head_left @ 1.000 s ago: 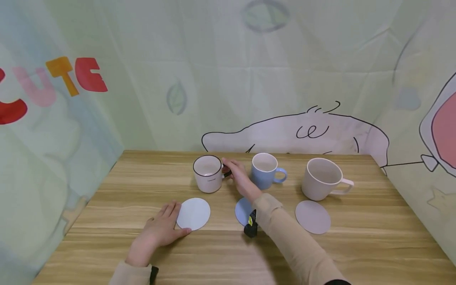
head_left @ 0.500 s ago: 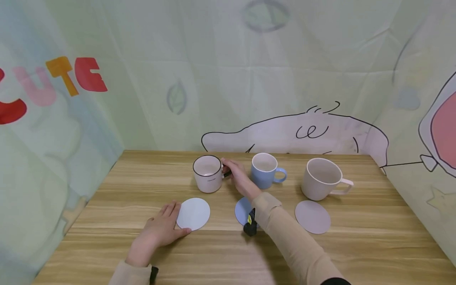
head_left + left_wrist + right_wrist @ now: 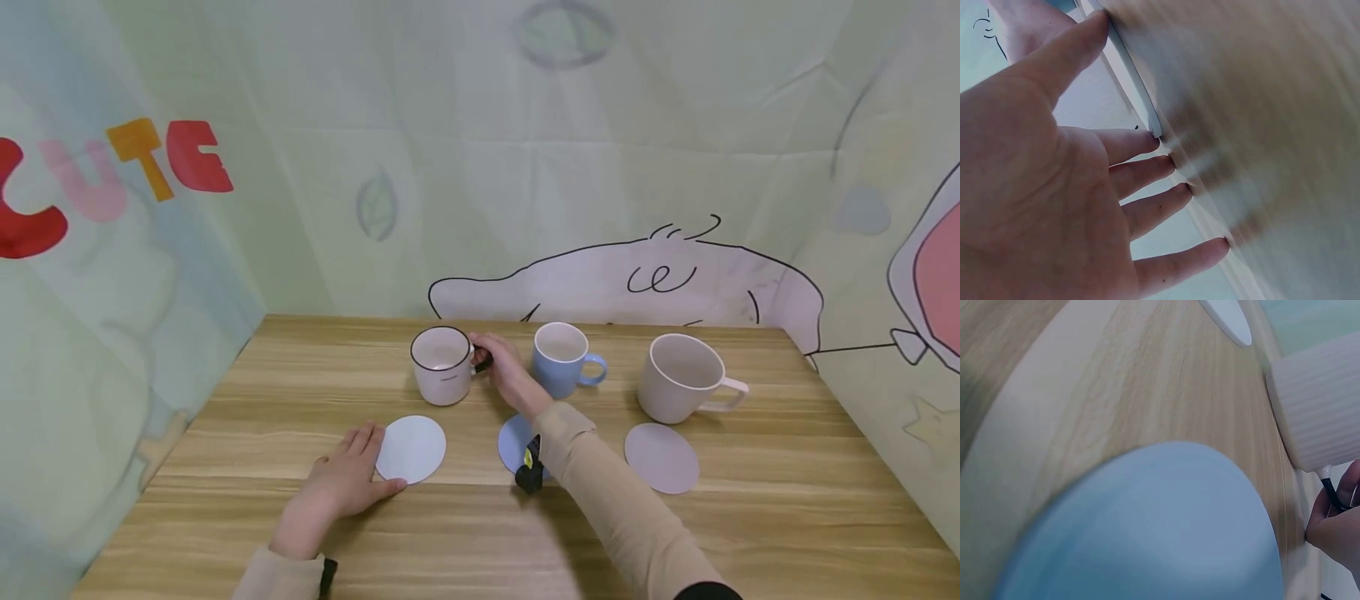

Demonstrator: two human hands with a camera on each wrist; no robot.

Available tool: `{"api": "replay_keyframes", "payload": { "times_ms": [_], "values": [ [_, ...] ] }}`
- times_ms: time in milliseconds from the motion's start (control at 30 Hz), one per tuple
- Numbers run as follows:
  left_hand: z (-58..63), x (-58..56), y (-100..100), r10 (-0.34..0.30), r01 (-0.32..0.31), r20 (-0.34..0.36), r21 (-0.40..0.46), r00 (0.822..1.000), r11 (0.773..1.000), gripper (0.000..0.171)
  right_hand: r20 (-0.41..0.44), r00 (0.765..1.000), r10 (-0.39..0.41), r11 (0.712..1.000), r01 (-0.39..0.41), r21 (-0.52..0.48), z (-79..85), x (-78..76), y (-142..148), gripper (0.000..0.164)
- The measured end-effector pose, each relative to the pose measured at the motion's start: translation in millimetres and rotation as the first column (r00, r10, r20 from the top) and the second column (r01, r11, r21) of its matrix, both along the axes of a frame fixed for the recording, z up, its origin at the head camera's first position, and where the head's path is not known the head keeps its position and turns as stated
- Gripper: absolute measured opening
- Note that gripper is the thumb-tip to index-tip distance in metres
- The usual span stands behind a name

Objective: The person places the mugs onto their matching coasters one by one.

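Right hand [image 3: 508, 372]: white mug [image 3: 442, 375] gripped by handle [image 3: 484, 362], ribbing [image 3: 1319, 403] shown in right-wrist view only; left hand [image 3: 341, 479]: spread, coaster [image 3: 414, 450] touched.

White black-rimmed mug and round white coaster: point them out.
White black-rimmed mug [image 3: 441, 387], head view: front outer wall.
Round white coaster [image 3: 412, 450], head view: middle of its top.

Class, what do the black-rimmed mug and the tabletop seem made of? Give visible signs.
Black-rimmed mug: perhaps glazed ceramic or enamelled metal; the pale, ribbed wall leaves it open. Tabletop: wood or wood-look laminate, seemingly satin; streaky grain fits either.
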State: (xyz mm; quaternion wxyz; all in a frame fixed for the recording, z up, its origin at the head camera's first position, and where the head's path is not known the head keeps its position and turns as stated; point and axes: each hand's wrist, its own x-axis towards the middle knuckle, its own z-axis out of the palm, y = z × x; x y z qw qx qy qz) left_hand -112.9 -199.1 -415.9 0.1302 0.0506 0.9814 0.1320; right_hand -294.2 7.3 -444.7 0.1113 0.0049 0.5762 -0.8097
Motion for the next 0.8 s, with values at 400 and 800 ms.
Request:
{"api": "replay_keyframes", "payload": {
  "times_ms": [400,800],
  "values": [
    [1.2,1.0,1.0,0.001,-0.001,0.005,0.006,1.0,1.0,0.092,-0.018,1.0,-0.001,0.998,0.0,-0.056,0.3,0.7,0.4,0.038],
    [2.3,1.6,1.0,0.008,-0.008,0.006,0.005,1.0,1.0,0.091,0.029,0.999,-0.019,0.991,0.023,-0.134,1.4,5.1,-1.8,0.04]
  ]
}}
